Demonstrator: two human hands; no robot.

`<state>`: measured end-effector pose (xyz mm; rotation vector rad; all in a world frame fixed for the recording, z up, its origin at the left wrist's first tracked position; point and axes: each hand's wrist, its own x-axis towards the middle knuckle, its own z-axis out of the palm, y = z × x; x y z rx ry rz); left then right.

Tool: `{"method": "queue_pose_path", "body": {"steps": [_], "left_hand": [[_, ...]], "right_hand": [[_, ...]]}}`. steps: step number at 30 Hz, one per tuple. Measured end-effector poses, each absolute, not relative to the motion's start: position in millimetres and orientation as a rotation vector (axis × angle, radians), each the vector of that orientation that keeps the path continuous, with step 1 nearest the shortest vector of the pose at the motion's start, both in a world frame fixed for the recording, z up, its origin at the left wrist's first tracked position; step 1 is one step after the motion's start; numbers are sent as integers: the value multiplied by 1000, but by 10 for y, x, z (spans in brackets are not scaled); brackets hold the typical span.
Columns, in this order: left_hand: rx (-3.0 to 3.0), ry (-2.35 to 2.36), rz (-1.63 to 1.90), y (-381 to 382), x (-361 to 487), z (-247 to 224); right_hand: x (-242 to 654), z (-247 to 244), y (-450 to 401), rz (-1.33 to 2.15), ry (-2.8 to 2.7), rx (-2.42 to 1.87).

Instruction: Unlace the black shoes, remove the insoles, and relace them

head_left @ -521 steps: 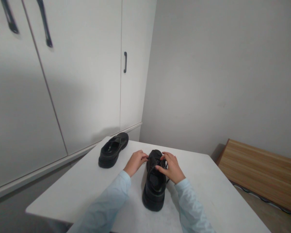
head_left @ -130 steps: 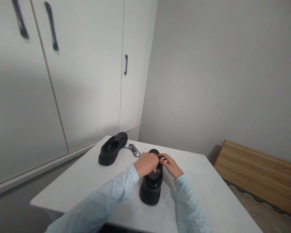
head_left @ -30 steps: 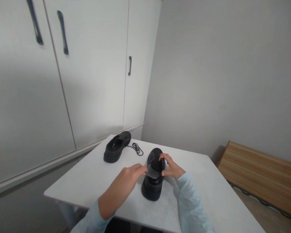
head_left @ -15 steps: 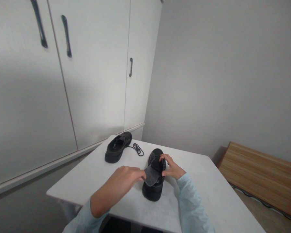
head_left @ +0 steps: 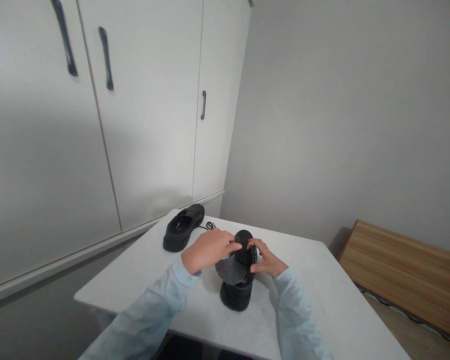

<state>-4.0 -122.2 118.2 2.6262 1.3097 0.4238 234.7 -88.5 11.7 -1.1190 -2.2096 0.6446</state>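
Note:
A black shoe (head_left: 237,297) stands on the white table, its heel toward me. Its dark grey tongue (head_left: 231,270) is folded back over the opening. My left hand (head_left: 210,248) is at the shoe's left side above the tongue, with thumb and fingers closed at the edge of the upper; the exact hold is partly hidden. My right hand (head_left: 267,259) grips the right side flap of the same shoe between thumb and fingers. Farther left lies a second black shoe (head_left: 176,241), and a black shoelace (head_left: 210,225) beside it is partly covered by my left hand.
The white table (head_left: 303,300) reaches to the wall and the white cabinet (head_left: 153,125) with dark handles. To the right is a wooden board or bench (head_left: 401,270). A dark object (head_left: 180,347) shows at the bottom, below the table's near edge.
My left hand has let go of the tongue and moved up and forward to the left edge of the shoe's upper. My right hand stays on the right flap.

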Motion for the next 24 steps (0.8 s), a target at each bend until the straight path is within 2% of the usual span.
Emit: {"method": "queue_pose_path", "body": {"steps": [6,24], "left_hand": [[2568,1500,152,-1040,157,968],[2503,1462,256,-1210,30,964]], "right_hand": [[2361,97,-885,667,-2198,-1158],[2376,80,-871,663,-2200,-1162]]}}
